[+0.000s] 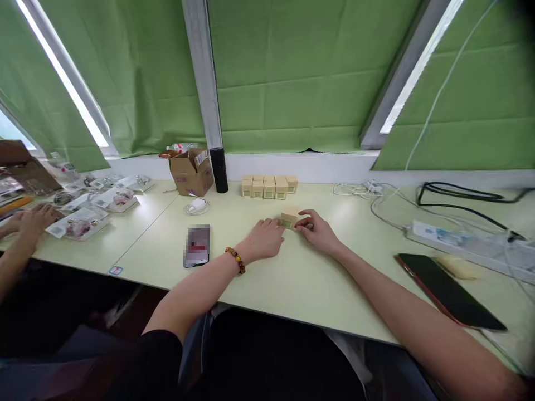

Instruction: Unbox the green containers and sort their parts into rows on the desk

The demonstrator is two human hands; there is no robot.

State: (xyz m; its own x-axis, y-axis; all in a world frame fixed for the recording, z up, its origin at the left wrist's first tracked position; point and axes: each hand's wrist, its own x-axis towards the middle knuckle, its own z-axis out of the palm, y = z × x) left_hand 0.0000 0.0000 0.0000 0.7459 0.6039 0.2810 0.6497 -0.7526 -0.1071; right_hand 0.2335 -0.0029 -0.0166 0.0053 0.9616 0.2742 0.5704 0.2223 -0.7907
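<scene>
The box point(288, 221) is at the table point(334, 278), between the hands; left hand point(264, 239) touches its 9 o'clock side, right hand point(318, 234) curls narrowly at 3, firmness of either hold unclear. Probably light, stiff card, easily creased; best pinched gently at opposite sides.

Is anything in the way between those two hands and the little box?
Nothing that I can see: the left hand and right hand are both at the little box. The row of boxes stands behind it, not between.
</scene>
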